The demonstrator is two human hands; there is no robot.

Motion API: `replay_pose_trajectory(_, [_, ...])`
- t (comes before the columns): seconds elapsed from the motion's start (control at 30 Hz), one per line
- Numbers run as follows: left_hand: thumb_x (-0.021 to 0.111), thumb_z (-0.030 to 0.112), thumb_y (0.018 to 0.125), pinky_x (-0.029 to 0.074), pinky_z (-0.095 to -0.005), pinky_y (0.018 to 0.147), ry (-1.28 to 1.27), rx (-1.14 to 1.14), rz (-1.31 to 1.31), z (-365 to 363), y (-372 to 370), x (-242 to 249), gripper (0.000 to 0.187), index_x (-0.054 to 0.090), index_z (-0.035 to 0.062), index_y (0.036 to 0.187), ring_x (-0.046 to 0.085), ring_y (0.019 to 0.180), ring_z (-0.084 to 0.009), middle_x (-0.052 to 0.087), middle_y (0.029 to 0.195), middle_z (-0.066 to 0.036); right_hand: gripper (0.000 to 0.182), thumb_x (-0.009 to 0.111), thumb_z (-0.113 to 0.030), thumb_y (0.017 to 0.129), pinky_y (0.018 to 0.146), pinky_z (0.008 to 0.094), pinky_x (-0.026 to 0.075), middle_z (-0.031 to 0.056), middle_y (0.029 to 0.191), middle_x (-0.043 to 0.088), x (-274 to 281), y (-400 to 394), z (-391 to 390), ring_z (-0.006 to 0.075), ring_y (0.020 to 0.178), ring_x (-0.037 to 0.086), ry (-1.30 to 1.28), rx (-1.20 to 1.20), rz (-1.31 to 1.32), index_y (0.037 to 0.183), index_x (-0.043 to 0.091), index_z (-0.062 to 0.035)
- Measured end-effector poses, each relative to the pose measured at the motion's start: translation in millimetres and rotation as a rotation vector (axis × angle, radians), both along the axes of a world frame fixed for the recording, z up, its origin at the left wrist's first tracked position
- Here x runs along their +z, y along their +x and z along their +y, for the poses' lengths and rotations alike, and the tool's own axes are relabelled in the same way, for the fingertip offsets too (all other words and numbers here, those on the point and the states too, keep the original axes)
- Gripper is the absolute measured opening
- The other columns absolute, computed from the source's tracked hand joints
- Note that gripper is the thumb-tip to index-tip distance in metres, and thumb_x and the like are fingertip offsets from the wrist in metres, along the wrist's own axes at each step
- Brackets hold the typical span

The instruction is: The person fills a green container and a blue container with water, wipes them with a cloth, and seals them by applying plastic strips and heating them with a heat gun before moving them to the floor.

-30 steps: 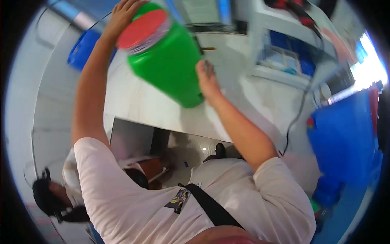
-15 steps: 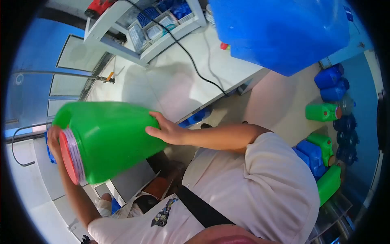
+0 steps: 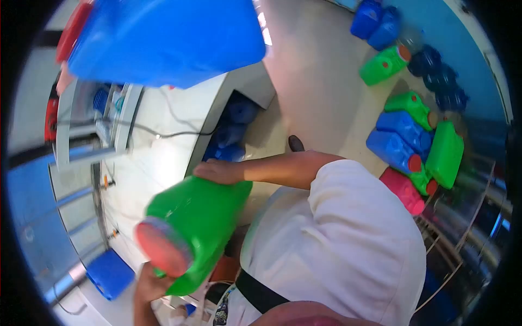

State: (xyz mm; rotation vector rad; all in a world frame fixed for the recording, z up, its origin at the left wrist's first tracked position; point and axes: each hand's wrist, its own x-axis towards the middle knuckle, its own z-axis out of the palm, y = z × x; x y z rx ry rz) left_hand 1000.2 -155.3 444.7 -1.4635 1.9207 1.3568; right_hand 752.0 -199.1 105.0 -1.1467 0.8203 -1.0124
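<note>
A large green plastic jug [image 3: 201, 209] with a red screw cap [image 3: 160, 247] is held in front of my body, tilted with its cap toward the lower left. My left hand [image 3: 152, 283] is closed around the jug's handle side, just below the cap; part of its fingers is hidden. My right hand [image 3: 220, 171] presses on the upper far end of the jug, fingers together along its edge. Between the two hands the jug hangs off the floor, beside the white counter [image 3: 163, 157].
A big blue jug [image 3: 168, 41] fills the upper left, with what looks like another person's fingers [image 3: 65, 79] at its red cap. Green jugs [image 3: 446, 155], blue jugs [image 3: 394, 149] and a red jug [image 3: 402, 190] line the floor at right. A blue container [image 3: 110, 274] sits lower left.
My view has turned right, bringing more of the floor jugs into sight. The green jug has come lower and closer to my body, still in both hands, its cap now facing me more.
</note>
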Motion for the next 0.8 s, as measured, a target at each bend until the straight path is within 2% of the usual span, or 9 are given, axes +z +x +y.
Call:
replay_pose_trajectory(0.07, [0.072,0.012,0.079,0.053,-0.0376,0.082,-0.012,-0.216,0.012,4.5,-13.4,-86.3,0.037,0.065,0.0037,0.115,0.069,0.091,-0.0272,0.071,0.101,-0.017,0.056,0.057,-0.05,0.093,0.103,0.0454,0.043,0.02,0.129,0.058,-41.1,-50.2,25.6,0.0364,0.12,0.056,-0.179,-0.003,0.734,0.129,0.058,-0.0072])
replay_pose_trajectory(0.13, [0.07,0.021,0.08,0.054,-0.0436,0.078,-0.111,-0.235,-0.107,29.1,-33.0,-184.4,0.049,0.059,0.0035,0.125,0.069,0.085,-0.0361,0.07,0.093,-0.022,0.058,0.065,-0.046,0.086,0.097,0.0471,0.048,0.0201,0.125,0.061,-109.3,-136.7,65.4,0.0364,0.114,0.06,-0.352,-0.1,0.764,0.129,0.059,-0.0074])
replay_pose_trajectory(0.2, [0.068,0.027,0.079,0.054,-0.0486,0.074,0.001,-0.239,-0.227,43.0,-58.2,-285.8,0.049,0.061,0.0027,0.121,0.068,0.083,-0.0413,0.069,0.092,-0.025,0.035,0.067,-0.029,0.08,0.087,0.0486,0.052,0.0178,0.102,0.068,-187.9,-233.3,132.3,0.0372,0.102,0.064,0.103,-0.205,0.841,0.108,0.069,-0.0092])
replay_pose_trajectory(0.23, [0.066,0.028,0.08,0.053,-0.0498,0.074,-0.129,-0.408,-0.233,51.7,-57.8,-353.7,0.05,0.059,0.0027,0.122,0.067,0.084,-0.0427,0.069,0.091,-0.025,0.038,0.057,-0.029,0.09,0.097,0.0449,0.047,0.0171,0.125,0.064,-185.6,-306.0,177.5,0.0336,0.118,0.058,0.114,0.139,1.04,0.124,0.067,-0.0168])
replay_pose_trajectory(0.43, [0.065,0.036,0.085,0.052,-0.0475,0.088,0.043,-0.93,-0.25,62.1,-155.7,-623.6,0.058,0.052,0.0055,0.133,0.064,0.104,-0.0402,0.066,0.113,-0.025,0.043,0.052,-0.025,0.093,0.1,0.0476,0.047,0.0243,0.128,0.059,-161.1,-534.2,580.4,0.0412,0.118,0.058,1.357,-0.392,1.231,0.132,0.053,-0.0054])
replay_pose_trajectory(0.47, [0.066,0.036,0.085,0.051,-0.0466,0.09,0.067,-0.983,-0.317,62.7,-173.7,-670.3,0.06,0.052,0.006,0.134,0.064,0.106,-0.0392,0.065,0.115,-0.024,0.045,0.053,-0.03,0.093,0.099,0.0481,0.047,0.0248,0.125,0.061,-138.2,-531.1,627.9,0.0415,0.117,0.058,1.246,-0.53,1.35,0.131,0.053,-0.0069])
replay_pose_trajectory(0.53, [0.068,0.037,0.085,0.051,-0.0456,0.091,0.109,-1.047,-0.397,76.2,-245.5,-690.1,0.061,0.051,0.0064,0.135,0.063,0.109,-0.0381,0.065,0.117,-0.024,0.044,0.052,-0.034,0.094,0.094,0.0479,0.048,0.0245,0.118,0.063,-141.8,-532.4,729.1,0.0415,0.111,0.06,1.559,-0.328,1.367,0.128,0.054,-0.0054])
replay_pose_trajectory(0.57, [0.069,0.035,0.084,0.052,-0.0453,0.09,0.077,-0.575,-0.577,72.2,-312.8,-672.3,0.059,0.053,0.0051,0.132,0.065,0.107,-0.0377,0.066,0.114,-0.022,0.041,0.051,-0.033,0.095,0.09,0.0477,0.05,0.0255,0.11,0.065,-136.1,-515.4,759.4,0.0412,0.104,0.063,1.716,-0.211,1.466,0.123,0.057,-0.0035])
replay_pose_trajectory(0.8, [0.07,0.034,0.085,0.054,-0.0468,0.08,0.094,-0.418,-0.279,28.2,-555.6,-765.1,0.054,0.054,0.0029,0.126,0.068,0.097,-0.0379,0.067,0.107,-0.023,0.033,0.063,-0.03,0.094,0.083,0.0368,0.051,0.0139,0.097,0.068,-148.0,-423.4,737.8,0.023,0.092,0.065,1.649,-0.738,0.635,0.111,0.062,-0.0022])
